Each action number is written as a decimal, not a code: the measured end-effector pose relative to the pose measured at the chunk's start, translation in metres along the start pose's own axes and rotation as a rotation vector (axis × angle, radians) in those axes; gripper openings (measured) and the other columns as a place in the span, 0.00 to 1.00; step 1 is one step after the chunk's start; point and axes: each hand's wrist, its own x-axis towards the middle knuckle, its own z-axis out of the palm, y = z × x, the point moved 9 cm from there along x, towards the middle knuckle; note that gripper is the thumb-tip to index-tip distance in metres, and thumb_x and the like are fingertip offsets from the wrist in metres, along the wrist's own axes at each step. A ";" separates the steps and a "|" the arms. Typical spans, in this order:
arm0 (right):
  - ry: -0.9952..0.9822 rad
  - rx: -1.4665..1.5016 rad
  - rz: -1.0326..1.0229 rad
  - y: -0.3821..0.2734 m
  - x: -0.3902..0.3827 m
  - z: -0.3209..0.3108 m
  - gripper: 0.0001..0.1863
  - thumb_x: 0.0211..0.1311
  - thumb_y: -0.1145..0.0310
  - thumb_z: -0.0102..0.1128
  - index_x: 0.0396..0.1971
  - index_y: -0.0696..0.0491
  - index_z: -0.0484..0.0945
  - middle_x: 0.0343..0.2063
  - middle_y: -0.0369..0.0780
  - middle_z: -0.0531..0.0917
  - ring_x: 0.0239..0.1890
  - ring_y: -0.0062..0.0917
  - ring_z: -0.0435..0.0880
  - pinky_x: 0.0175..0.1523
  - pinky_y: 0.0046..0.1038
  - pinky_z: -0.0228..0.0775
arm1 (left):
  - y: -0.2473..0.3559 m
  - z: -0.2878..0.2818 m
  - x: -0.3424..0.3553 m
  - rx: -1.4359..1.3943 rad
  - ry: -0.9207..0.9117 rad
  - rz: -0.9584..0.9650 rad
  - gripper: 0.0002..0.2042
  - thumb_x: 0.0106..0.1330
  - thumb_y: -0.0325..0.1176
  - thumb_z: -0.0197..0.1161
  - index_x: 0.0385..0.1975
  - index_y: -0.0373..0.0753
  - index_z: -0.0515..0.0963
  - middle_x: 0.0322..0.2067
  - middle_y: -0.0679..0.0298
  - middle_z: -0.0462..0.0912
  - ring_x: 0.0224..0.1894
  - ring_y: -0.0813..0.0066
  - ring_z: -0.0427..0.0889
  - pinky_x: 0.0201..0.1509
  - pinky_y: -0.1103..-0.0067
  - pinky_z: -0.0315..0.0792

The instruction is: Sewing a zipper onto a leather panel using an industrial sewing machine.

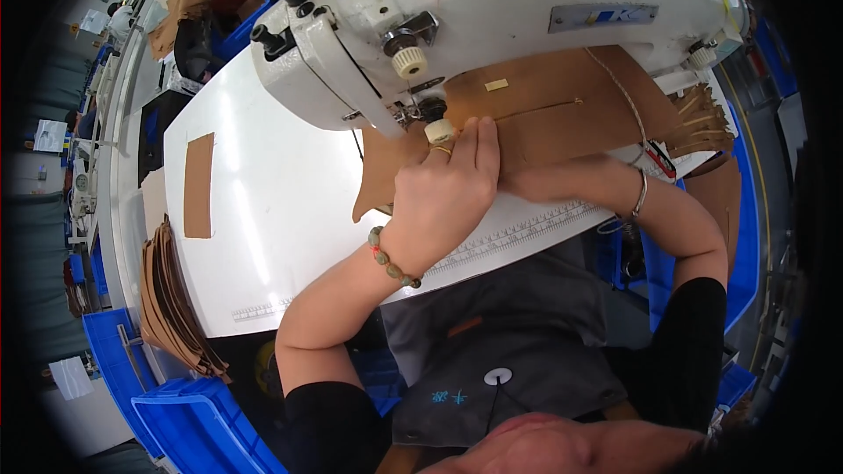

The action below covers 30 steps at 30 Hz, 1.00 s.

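A large brown sheet, leather or something like it, lies under the arm of a white industrial sewing machine. Its left part reaches past the needle area, and a slit-like line and a small pale tab show on it. My left hand rests on the sheet just in front of the presser foot, fingers stretched forward and lying flat. Close beside it on the right, my right hand is low over the sheet's near edge. It is smeared, and its fingertips are hidden behind my left hand.
A narrow brown strip lies on the white table, whose near edge carries a ruler scale. Stacked brown pieces hang at the left. Blue bins stand lower left and right. A red-and-black tool lies at the right.
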 end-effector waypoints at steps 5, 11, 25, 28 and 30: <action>0.140 0.082 0.258 0.043 -0.039 -0.025 0.25 0.63 0.54 0.67 0.54 0.55 0.81 0.53 0.44 0.84 0.59 0.40 0.80 0.64 0.37 0.72 | -0.004 -0.006 -0.007 -0.002 -0.002 -0.004 0.20 0.59 0.26 0.62 0.54 0.35 0.82 0.48 0.59 0.89 0.37 0.71 0.90 0.33 0.79 0.82; 0.174 -0.146 0.420 0.049 -0.078 -0.052 0.24 0.63 0.55 0.67 0.53 0.55 0.82 0.54 0.44 0.84 0.58 0.42 0.80 0.62 0.37 0.73 | -0.007 0.024 -0.043 -0.074 -0.147 0.050 0.23 0.62 0.27 0.59 0.58 0.29 0.78 0.56 0.50 0.84 0.55 0.54 0.87 0.49 0.72 0.84; 0.195 -0.137 -0.004 -0.059 0.010 -0.055 0.14 0.59 0.62 0.70 0.39 0.56 0.82 0.41 0.42 0.83 0.43 0.38 0.83 0.48 0.40 0.76 | -0.048 0.005 -0.048 -0.109 -0.167 -0.168 0.24 0.59 0.25 0.64 0.58 0.36 0.80 0.54 0.57 0.86 0.55 0.58 0.86 0.50 0.74 0.83; 0.137 -0.081 -0.012 -0.050 0.040 -0.041 0.16 0.60 0.63 0.69 0.42 0.58 0.82 0.45 0.44 0.82 0.44 0.39 0.82 0.46 0.41 0.75 | -0.082 0.014 -0.058 -0.384 -0.289 -0.202 0.20 0.61 0.25 0.65 0.55 0.38 0.83 0.44 0.58 0.89 0.50 0.59 0.87 0.48 0.74 0.81; 0.068 -0.015 0.053 -0.033 0.055 -0.032 0.16 0.61 0.64 0.67 0.44 0.58 0.83 0.43 0.45 0.82 0.42 0.40 0.83 0.46 0.41 0.75 | -0.100 0.014 -0.052 -0.484 -0.353 -0.219 0.17 0.63 0.25 0.64 0.53 0.38 0.84 0.39 0.57 0.89 0.46 0.58 0.86 0.47 0.72 0.80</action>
